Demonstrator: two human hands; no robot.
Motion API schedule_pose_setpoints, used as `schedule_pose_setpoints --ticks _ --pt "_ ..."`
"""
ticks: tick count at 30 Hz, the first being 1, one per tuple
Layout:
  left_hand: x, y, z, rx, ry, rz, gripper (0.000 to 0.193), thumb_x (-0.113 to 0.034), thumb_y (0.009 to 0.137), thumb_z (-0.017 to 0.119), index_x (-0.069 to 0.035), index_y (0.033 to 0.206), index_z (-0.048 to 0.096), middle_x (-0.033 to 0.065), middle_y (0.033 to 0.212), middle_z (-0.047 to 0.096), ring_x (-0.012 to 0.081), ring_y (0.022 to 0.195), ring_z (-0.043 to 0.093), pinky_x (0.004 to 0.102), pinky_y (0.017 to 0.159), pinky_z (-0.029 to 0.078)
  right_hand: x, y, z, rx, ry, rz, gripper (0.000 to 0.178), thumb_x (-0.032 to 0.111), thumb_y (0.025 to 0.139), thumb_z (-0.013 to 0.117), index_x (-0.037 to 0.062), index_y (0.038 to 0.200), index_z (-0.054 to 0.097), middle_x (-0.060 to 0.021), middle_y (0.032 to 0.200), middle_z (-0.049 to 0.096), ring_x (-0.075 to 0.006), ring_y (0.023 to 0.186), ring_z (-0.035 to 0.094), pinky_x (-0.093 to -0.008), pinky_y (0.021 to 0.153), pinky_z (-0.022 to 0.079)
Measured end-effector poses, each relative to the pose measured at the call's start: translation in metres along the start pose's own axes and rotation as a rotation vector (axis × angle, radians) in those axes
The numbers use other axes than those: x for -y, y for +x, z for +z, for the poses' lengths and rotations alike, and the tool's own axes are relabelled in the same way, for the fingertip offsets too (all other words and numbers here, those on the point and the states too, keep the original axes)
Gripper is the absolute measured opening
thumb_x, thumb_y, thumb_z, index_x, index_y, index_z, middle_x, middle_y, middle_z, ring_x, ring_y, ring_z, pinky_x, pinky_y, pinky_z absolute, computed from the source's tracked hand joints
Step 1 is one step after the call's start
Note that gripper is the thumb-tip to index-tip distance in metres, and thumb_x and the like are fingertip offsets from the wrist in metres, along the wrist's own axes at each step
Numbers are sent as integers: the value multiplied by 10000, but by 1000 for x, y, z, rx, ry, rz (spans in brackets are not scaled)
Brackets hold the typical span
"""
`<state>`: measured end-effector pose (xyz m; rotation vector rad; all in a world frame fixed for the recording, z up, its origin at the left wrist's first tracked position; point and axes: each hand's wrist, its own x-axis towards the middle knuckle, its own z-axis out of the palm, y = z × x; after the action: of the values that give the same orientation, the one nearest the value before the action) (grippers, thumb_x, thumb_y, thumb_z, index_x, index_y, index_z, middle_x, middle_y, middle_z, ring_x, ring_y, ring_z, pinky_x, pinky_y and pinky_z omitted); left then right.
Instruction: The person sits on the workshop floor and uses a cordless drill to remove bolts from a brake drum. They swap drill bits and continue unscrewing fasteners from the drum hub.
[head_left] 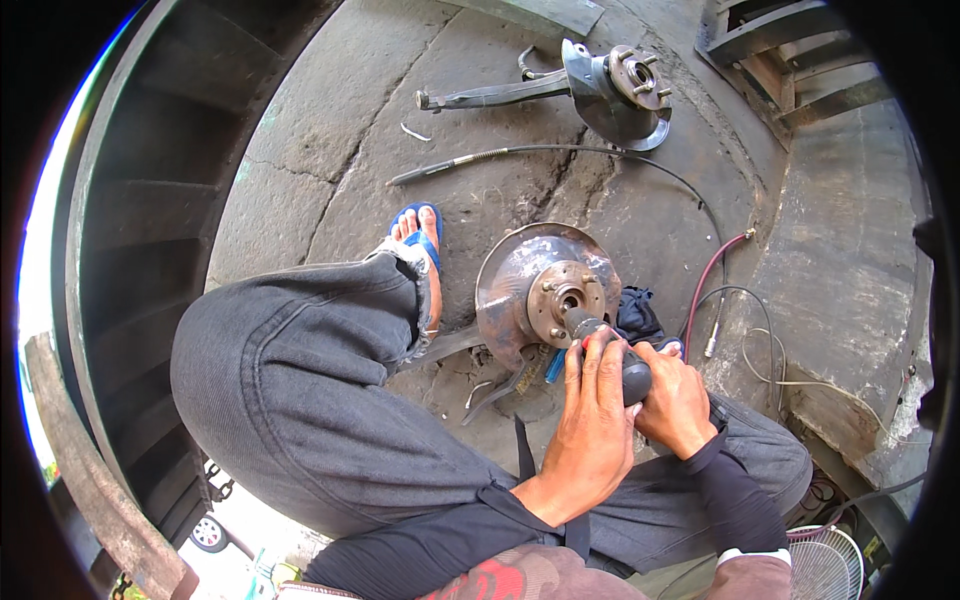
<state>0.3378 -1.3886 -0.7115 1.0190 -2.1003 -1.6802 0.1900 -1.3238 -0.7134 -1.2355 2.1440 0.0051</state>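
Observation:
A dark power tool (pixel 636 380) with a rounded back end is held in both my hands, its narrow nose against the centre bore of a wheel hub (pixel 545 312). My left hand (pixel 585 440) lies over the tool's top and side with its fingers wrapped along the body. On the other side, my right hand (pixel 678 402) is closed round the tool; its grip is mostly hidden. Behind the studded hub is a round, worn metal dust shield (pixel 508 270), standing on the floor between my legs. The tool's very tip is hidden inside the bore.
A second hub with its shield and arm (pixel 600 95) lies farther off. A flexible-shaft tool (pixel 440 170) trails its cable across the cracked floor. There are a dark cloth (pixel 637 315), a red hose (pixel 703 285) and a white fan (pixel 826 565) at right.

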Motion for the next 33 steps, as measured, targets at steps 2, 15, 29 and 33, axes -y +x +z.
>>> schedule_pose_setpoints --ticks 2,15,29,33 --pt "0 0 -1 -2 -2 3 802 106 855 716 80 1552 320 360 1608 322 602 1524 273 618 1273 251 1 1 -1 18 -14 15 489 134 689 864 70 1075 571 -234 896 734 -483 841 732 -574 758 581" --pt "0 0 -1 -25 -5 -16 800 89 861 722 82 1552 318 355 1611 330 592 1525 280 604 1279 249 2 2 1 -34 -1 -45 490 131 696 857 75 1078 554 -233 875 723 -479 813 730 -570 714 578" --pt "-1 1 -1 -18 5 -12 783 83 871 710 91 1546 313 362 1609 322 590 1522 285 604 1284 235 0 1 0 -51 -20 -52 471 113 697 829 71 1076 553 -229 855 713 -486 785 723 -576 703 575" --pt "-1 0 -2 -7 -5 -31 786 81 872 711 94 1548 311 362 1615 318 590 1526 279 603 1281 242 1 0 1 -47 -17 -65 470 107 696 828 73 1077 554 -220 875 719 -480 807 726 -577 717 574"
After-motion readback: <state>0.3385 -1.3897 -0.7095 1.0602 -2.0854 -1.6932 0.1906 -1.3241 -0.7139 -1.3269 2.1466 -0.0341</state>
